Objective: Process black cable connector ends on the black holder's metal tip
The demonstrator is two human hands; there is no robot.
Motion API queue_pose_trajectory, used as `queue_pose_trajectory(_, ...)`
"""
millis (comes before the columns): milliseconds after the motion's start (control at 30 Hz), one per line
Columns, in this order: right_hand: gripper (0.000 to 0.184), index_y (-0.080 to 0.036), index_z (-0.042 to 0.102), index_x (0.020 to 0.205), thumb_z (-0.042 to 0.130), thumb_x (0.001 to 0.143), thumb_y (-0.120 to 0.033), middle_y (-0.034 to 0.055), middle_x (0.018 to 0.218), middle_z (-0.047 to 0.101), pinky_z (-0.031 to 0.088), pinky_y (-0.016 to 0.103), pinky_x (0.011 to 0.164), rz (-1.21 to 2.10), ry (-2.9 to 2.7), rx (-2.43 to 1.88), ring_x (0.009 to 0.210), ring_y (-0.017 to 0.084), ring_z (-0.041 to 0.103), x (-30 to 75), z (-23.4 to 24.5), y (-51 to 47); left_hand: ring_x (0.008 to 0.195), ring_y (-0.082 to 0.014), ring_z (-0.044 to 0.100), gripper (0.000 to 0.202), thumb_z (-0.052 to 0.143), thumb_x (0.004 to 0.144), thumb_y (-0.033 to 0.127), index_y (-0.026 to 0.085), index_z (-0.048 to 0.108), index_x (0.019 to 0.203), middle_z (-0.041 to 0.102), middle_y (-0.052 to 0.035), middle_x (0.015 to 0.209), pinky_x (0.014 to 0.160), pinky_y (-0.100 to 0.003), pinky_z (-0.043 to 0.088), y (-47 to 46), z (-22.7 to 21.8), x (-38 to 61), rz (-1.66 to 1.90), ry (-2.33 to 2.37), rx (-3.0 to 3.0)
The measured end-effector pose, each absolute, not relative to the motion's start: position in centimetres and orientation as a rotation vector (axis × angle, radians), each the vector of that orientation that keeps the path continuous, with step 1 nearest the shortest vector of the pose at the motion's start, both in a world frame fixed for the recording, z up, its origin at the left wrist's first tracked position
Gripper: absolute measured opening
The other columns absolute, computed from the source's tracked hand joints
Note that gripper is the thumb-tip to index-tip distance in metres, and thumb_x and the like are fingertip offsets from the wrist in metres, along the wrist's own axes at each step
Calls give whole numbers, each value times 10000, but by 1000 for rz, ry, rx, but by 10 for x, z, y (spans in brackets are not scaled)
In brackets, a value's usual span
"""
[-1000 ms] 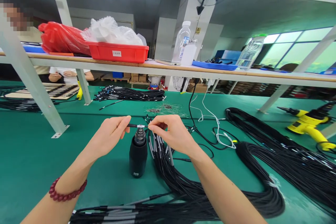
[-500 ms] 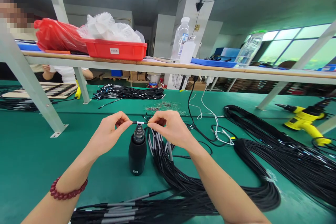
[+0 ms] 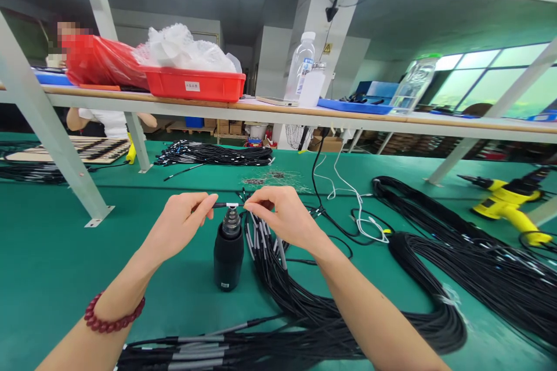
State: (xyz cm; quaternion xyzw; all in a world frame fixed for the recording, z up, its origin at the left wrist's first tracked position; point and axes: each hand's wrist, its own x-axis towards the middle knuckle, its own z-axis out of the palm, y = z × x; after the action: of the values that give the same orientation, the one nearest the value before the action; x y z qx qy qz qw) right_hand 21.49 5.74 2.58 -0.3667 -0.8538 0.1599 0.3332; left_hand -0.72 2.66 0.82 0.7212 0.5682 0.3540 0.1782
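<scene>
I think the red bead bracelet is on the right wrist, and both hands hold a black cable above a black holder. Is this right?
No: the red bead bracelet is on the left wrist, as the head view shows. Both hands do hold the black cable above the black holder.

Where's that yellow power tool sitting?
In the head camera's view, the yellow power tool lies at the far right of the green workbench mat, just beyond the coiled black cables and below the long shelf.
</scene>
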Motion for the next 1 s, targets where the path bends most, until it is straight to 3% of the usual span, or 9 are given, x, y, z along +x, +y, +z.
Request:
queue_pose_trajectory(200,162,-165,733,770,633,891,-123,2,713,698,387,239,587,446,-2205,-977,604,115,553,213,27,58,547,-124,381,442,464,924,550,200,552,669,514,39,617,534,-253,287,27,8,-6,1044,1592,1993)
queue_pose_trajectory(767,119,-158,668,724,669,826,-97,-18,637,624,373,224,568,469,-2151,-979,586,107,515,214,25,61,679,-160,497,207,611,850,409,214,571,795,582,20,723,620,-269,367,31,8,-7,1142,1502,2026)
queue_pose_trajectory(1000,200,-161,724,789,590,934,-192,13,725,674,376,234,589,521,-2245,-925,627,120,531,217,30,56,630,-150,458,376,458,941,526,219,505,729,545,25,685,568,-250,331,24,12,-9,1088,1466,2012)
